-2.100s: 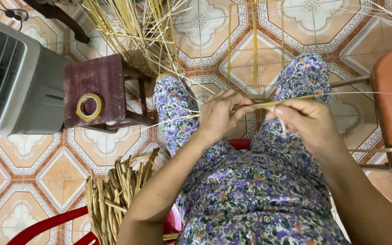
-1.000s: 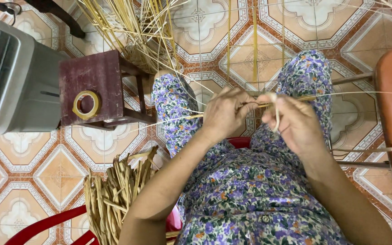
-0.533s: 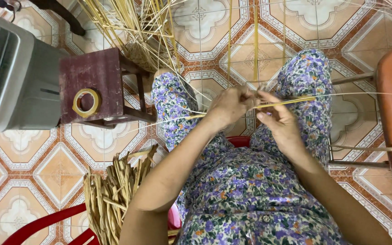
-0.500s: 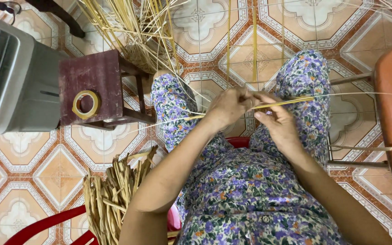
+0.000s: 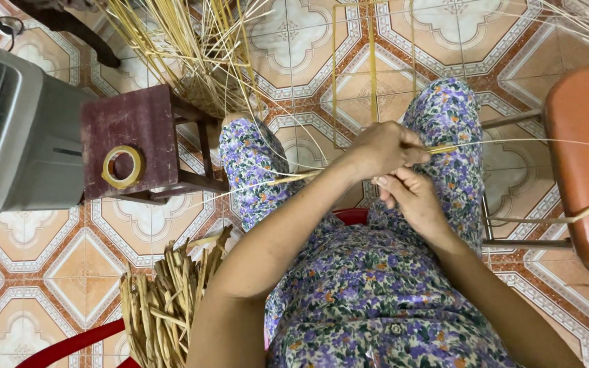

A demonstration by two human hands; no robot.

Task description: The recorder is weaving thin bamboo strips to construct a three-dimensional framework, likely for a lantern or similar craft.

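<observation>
My left hand (image 5: 382,148) sits above my lap, its grip closed around a thin straw strand (image 5: 288,180) that runs leftward across my left knee and on past the stool. My right hand (image 5: 412,197) lies just beneath it, touching it, fingers curled up against the same strand; I cannot tell how firmly they pinch it. A finer stem (image 5: 533,142) trails off to the right from between the two hands, towards the orange chair seat (image 5: 584,163). Both hands hover over my floral-print trousers (image 5: 444,123).

To my left stands a small dark-red wooden stool (image 5: 134,136) with a ring of yellowish tape (image 5: 123,167) lying flat on its top. Beyond that sits a grey fan housing (image 5: 15,136). A loose sheaf of pale straw (image 5: 192,48) fans out on the patterned tile floor (image 5: 308,61) ahead, and a bundle of dried, flatter leaves (image 5: 165,300) lies by my left hip, beside a red rim (image 5: 69,344).
</observation>
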